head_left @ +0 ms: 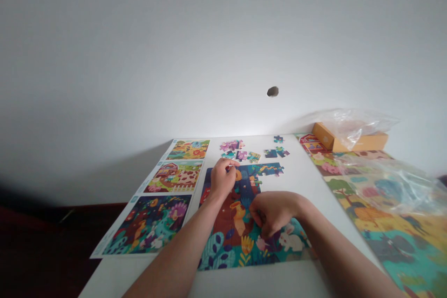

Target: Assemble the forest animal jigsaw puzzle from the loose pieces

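While both forearms reach forward from the near edge, a partly built, colourful cardboard jigsaw puzzle [233, 237] lies beneath the hands, its long axis running away from the person across a white counter [300, 172]. The left hand [221, 179], nearer the far end, pinches a small, mostly hidden piece [227, 168]. The right hand [273, 212], curled nearly closed, presses its fingertips [257, 218] onto the puzzle.
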Tool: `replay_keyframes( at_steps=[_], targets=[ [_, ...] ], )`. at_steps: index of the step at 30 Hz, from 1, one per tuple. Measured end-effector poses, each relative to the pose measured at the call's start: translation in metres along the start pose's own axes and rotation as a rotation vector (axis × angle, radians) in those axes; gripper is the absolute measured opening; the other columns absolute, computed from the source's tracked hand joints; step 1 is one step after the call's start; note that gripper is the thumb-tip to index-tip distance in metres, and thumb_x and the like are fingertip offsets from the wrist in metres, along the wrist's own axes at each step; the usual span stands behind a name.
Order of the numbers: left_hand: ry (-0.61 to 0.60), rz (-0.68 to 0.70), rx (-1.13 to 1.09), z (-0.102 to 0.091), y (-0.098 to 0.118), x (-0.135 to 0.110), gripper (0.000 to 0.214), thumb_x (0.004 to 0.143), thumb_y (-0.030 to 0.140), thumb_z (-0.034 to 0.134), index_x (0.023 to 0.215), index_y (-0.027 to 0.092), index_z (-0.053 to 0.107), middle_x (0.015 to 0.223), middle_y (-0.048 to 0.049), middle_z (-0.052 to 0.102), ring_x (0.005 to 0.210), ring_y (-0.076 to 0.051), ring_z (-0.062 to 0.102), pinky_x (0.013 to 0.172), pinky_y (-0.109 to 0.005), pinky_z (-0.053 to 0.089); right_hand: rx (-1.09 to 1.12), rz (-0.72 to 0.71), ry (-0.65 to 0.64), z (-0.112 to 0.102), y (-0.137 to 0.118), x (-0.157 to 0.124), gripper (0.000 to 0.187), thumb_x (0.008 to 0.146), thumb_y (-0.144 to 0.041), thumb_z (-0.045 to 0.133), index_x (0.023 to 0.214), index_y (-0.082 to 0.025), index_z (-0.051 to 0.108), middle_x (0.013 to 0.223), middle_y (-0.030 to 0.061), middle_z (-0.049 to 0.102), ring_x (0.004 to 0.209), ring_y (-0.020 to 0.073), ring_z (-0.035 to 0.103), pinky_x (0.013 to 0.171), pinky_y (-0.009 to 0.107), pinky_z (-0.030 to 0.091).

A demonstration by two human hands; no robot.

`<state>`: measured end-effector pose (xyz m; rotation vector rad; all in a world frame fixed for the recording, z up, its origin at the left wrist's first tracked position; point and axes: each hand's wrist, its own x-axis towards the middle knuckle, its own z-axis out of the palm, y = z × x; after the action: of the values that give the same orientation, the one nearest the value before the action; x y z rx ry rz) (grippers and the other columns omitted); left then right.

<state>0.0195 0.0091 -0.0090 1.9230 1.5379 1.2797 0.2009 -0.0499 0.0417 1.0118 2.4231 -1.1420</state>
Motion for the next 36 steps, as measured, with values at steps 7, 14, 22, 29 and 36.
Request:
replay_keyframes(
  at_steps=[7,14,22,29,36],
  targets=[
    [0.005,-0.001,-0.002,0.0003,0.0003,0.0,0.027,0.073,0.007,0.047,0.075,0.02,0.07,0.086,-0.0022,0.07,0.086,-0.018,0.064,0.078,-0.028,0.048,0.004,0.0,-0.015,0.0005,0.001,0.0016,0.028,0.056,-0.036,0.076,0.075,-0.018,0.064,0.06,-0.0065,0.057,0.052,0.0094,0.048,0.046,0.02,0.031],
    [0.004,0.001,-0.005,0.0006,-0.0001,-0.0003,0.027,0.073,0.007,0.047,0.075,0.02,0.07,0.086,-0.0019,0.07,0.086,-0.018,0.064,0.078,-0.028,0.049,0.005,0.022,-0.03,0.0014,-0.0009,0.0006,0.032,0.054,-0.035,0.076,0.078,-0.019,0.065,0.063,-0.0063,0.057,0.054,0.0097,0.049,0.047,0.02,0.032],
    [-0.004,0.009,-0.001,0.0004,-0.0003,-0.0005,0.027,0.073,0.006,0.047,0.076,0.02,0.07,0.086,-0.0022,0.07,0.086,-0.018,0.064,0.079,-0.028,0.048,-0.006,0.043,-0.042,0.0006,0.0013,-0.0005,0.031,0.055,-0.037,0.075,0.079,-0.019,0.065,0.062,-0.0061,0.056,0.053,0.0102,0.048,0.047,0.021,0.032],
    [-0.002,-0.005,0.006,0.0008,0.0005,-0.0007,0.028,0.073,0.006,0.047,0.076,0.02,0.071,0.086,-0.002,0.07,0.086,-0.018,0.064,0.077,-0.028,0.048,-0.056,0.056,-0.051,-0.0011,0.0015,-0.003,0.037,0.053,-0.037,0.074,0.084,-0.018,0.065,0.059,-0.0065,0.051,0.053,0.0108,0.045,0.046,0.022,0.03],
    [-0.002,-0.005,0.002,0.0008,-0.0002,-0.0001,0.027,0.074,0.006,0.047,0.076,0.02,0.071,0.086,-0.0019,0.07,0.086,-0.018,0.064,0.076,-0.028,0.047,-0.051,0.053,-0.084,0.0003,-0.0018,-0.0015,0.031,0.055,-0.036,0.071,0.08,-0.017,0.063,0.053,-0.007,0.048,0.048,0.0105,0.042,0.044,0.023,0.028]
  ],
)
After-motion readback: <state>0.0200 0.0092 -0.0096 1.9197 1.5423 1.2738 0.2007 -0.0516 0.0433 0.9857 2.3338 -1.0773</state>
